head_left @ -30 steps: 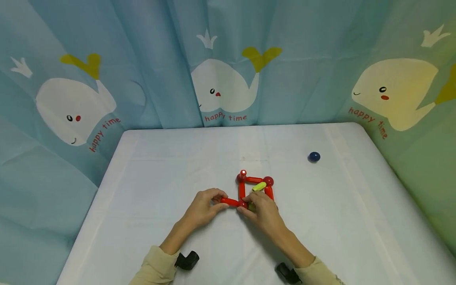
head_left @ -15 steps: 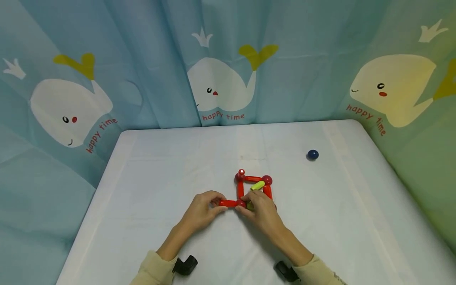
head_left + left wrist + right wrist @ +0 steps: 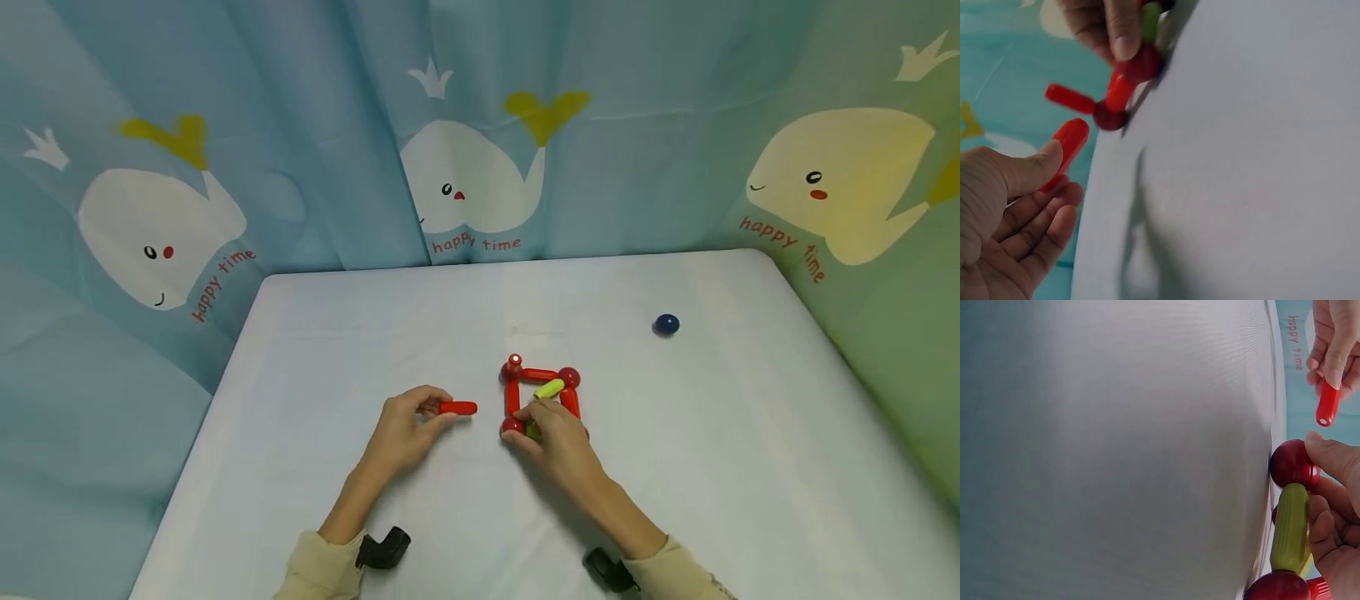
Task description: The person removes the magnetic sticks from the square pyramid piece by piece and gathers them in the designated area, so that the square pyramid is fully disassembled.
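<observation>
Between thumb and fingers my left hand (image 3: 405, 429) pinches a red rod (image 3: 458, 407), its free end pointing right. A gap separates this rod from the near-left red ball (image 3: 513, 427) of a small four-sided frame of rods and balls. My right hand (image 3: 562, 446) grips that ball with thumb and fingertips and covers part of the frame's near side. A green rod (image 3: 1290, 528) joins the gripped ball to another red ball (image 3: 1279, 589). At the far-left corner a short red rod (image 3: 1069, 99) stands up from its ball (image 3: 1110, 117).
A yellow-green rod (image 3: 549, 388) leans from the far-right red ball (image 3: 570, 377). One dark blue ball (image 3: 666, 325) lies apart at the back right of the white table (image 3: 337, 333). Behind the table hangs a blue curtain (image 3: 337, 167) printed with whales.
My left hand has drawn the red rod off the near-left ball, leftward and slightly away from me. My right hand keeps its hold on the ball.
</observation>
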`<state>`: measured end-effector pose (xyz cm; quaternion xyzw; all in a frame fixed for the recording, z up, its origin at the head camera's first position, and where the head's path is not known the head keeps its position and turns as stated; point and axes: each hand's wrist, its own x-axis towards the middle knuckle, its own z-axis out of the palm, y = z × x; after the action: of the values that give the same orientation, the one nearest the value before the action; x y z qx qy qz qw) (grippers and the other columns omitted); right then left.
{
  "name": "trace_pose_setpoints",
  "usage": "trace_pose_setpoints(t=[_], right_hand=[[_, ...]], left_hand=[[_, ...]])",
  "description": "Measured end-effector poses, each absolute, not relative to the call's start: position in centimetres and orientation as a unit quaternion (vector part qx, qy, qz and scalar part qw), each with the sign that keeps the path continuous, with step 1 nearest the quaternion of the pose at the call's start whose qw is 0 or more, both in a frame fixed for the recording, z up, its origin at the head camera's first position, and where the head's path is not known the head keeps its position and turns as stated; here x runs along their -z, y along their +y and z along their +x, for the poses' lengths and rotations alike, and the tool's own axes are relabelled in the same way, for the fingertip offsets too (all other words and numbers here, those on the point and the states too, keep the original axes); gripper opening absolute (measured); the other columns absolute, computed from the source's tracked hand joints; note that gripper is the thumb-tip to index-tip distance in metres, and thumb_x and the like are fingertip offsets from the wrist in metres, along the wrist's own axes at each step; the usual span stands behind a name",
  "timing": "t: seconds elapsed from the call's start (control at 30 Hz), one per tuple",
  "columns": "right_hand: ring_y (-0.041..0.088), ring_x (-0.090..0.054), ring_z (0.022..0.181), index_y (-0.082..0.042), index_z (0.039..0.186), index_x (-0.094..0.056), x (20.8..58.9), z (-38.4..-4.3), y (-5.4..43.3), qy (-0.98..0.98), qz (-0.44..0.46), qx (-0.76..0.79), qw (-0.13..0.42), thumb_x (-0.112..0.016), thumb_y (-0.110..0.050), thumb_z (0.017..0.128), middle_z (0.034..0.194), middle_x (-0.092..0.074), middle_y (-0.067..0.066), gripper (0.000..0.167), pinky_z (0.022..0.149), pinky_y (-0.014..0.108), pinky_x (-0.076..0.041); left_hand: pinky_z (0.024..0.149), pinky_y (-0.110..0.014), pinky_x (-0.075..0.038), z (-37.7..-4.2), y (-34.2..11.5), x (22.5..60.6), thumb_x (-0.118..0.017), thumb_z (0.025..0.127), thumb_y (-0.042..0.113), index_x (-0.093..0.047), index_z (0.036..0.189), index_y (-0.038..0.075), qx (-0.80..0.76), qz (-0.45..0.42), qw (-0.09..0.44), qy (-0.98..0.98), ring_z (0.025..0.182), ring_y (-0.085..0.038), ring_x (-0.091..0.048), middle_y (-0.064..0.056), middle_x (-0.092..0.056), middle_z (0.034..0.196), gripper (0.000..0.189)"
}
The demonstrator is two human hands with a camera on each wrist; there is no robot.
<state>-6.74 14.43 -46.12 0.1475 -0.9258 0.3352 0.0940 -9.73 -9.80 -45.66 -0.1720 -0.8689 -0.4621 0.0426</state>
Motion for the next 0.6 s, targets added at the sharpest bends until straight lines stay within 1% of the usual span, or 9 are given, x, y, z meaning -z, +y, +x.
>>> trace_pose_setpoints(t=[0.1, 0.17, 0.33, 0.6], right_hand=[[0.012, -0.048, 0.076, -0.005, 0.090, -0.071, 46.1, -6.7, 14.7, -0.927, 0.149, -0.331, 0.093, -0.092, -0.014, 0.074, 0.077, -0.056, -0.003, 0.028, 0.061, 0.023, -0.043], [0.012, -0.049, 0.076, -0.004, 0.090, -0.072, 46.0, -6.7, 14.7, -0.926, 0.152, -0.332, 0.093, -0.092, -0.014, 0.074, 0.077, -0.057, -0.002, 0.028, 0.061, 0.022, -0.044], [0.013, -0.050, 0.076, -0.004, 0.091, -0.073, 46.1, -6.6, 14.7, -0.926, 0.148, -0.333, 0.098, -0.092, -0.013, 0.074, 0.077, -0.058, -0.001, 0.028, 0.061, 0.022, -0.044], [0.013, -0.051, 0.076, -0.004, 0.091, -0.072, 46.2, -6.5, 14.6, -0.924, 0.158, -0.331, 0.105, -0.092, -0.011, 0.074, 0.079, -0.061, 0.000, 0.027, 0.063, 0.023, -0.046]], left_hand=[[0.076, -0.037, -0.057, -10.9, -10.6, 45.8, -0.084, 0.084, 0.008, -0.075, 0.103, 0.007, 0.468, -0.155, 0.060, -0.868, 0.081, -0.020, -0.069, -0.006, -0.076, 0.093, 0.021], [0.080, -0.040, -0.058, -12.0, -11.3, 45.8, -0.084, 0.084, 0.008, -0.075, 0.104, 0.005, 0.475, -0.144, 0.063, -0.866, 0.086, -0.023, -0.070, -0.008, -0.076, 0.096, 0.021], [0.087, -0.043, -0.057, -14.7, -12.9, 46.0, -0.082, 0.087, 0.010, -0.074, 0.106, 0.003, 0.486, -0.126, 0.051, -0.863, 0.095, -0.028, -0.070, -0.012, -0.076, 0.101, 0.022], [0.090, -0.045, -0.057, -18.6, -14.6, 46.5, -0.081, 0.088, 0.008, -0.074, 0.107, -0.003, 0.481, -0.110, 0.049, -0.868, 0.099, -0.033, -0.071, -0.019, -0.075, 0.103, 0.023]])
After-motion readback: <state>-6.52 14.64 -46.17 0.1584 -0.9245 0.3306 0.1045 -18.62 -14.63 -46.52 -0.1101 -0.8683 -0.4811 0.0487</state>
